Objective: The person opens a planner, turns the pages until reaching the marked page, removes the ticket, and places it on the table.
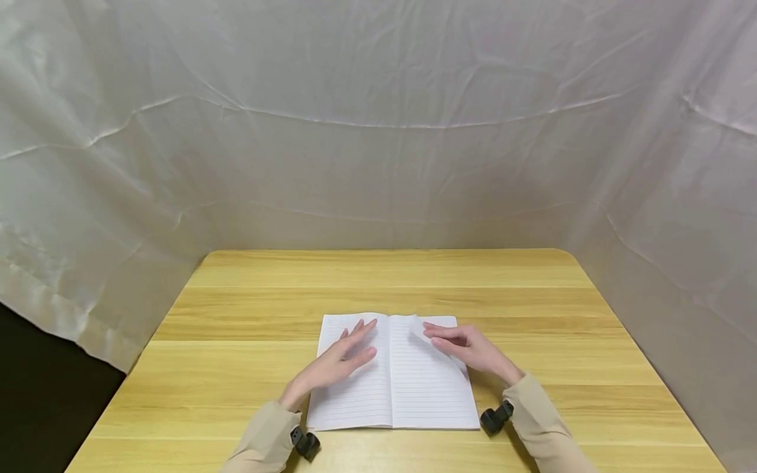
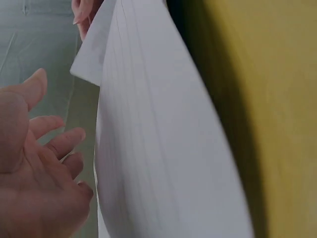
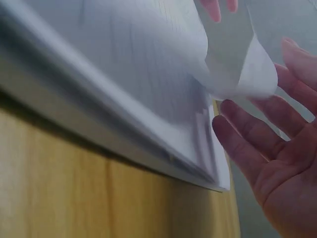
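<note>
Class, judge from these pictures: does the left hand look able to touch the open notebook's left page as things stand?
Probably yes. The left hand hovers over the left page, holding nothing, and no object shows between them; the right hand is at the lifted right-hand sheet.

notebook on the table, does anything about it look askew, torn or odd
Nothing stands out as torn or spilled. The open notebook lies fairly straight on the table; only a lifted page on its right half bends up, at the right grip, apparently just handling.
</note>
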`<state>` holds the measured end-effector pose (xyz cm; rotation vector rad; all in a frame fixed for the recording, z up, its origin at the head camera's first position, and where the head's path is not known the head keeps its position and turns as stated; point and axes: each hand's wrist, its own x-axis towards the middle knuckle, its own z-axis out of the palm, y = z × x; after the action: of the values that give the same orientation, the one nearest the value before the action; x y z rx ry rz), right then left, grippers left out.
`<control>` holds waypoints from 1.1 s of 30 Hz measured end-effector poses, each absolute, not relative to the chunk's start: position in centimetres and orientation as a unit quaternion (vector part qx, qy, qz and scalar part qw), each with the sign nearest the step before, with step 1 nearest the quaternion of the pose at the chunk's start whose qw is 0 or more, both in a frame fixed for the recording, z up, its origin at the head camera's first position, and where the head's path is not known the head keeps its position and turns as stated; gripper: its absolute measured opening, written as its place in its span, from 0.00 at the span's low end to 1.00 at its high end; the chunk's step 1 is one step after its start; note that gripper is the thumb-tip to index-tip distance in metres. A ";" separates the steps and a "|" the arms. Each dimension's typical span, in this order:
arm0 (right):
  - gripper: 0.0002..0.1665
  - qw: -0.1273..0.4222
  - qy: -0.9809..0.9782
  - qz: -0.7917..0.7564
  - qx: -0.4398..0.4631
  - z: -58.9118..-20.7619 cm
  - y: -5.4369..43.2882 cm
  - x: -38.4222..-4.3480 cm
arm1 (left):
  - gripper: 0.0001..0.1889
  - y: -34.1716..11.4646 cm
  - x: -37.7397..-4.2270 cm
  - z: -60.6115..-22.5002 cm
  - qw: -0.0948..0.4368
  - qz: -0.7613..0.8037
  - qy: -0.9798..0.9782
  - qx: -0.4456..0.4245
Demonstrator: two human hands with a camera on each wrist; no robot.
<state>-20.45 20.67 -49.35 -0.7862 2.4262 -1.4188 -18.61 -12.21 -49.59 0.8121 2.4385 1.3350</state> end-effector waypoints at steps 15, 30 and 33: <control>0.21 0.129 0.825 -0.454 -0.310 -48.8 19.6 -19.9 | 0.29 -11.0 -18.6 -49.0 0.117 0.460 0.823 0.312; 0.21 0.124 0.821 -0.440 -0.342 -48.8 18.5 -19.7 | 0.29 -10.8 -18.7 -48.9 0.132 0.455 0.829 0.296; 0.20 0.118 0.820 -0.441 -0.345 -48.9 18.4 -19.7 | 0.29 -10.7 -18.7 -49.1 0.128 0.454 0.833 0.290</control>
<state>-19.71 18.41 -48.88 -1.0091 2.3985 -1.2915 -18.75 -10.73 -49.08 0.8439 2.4234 1.3195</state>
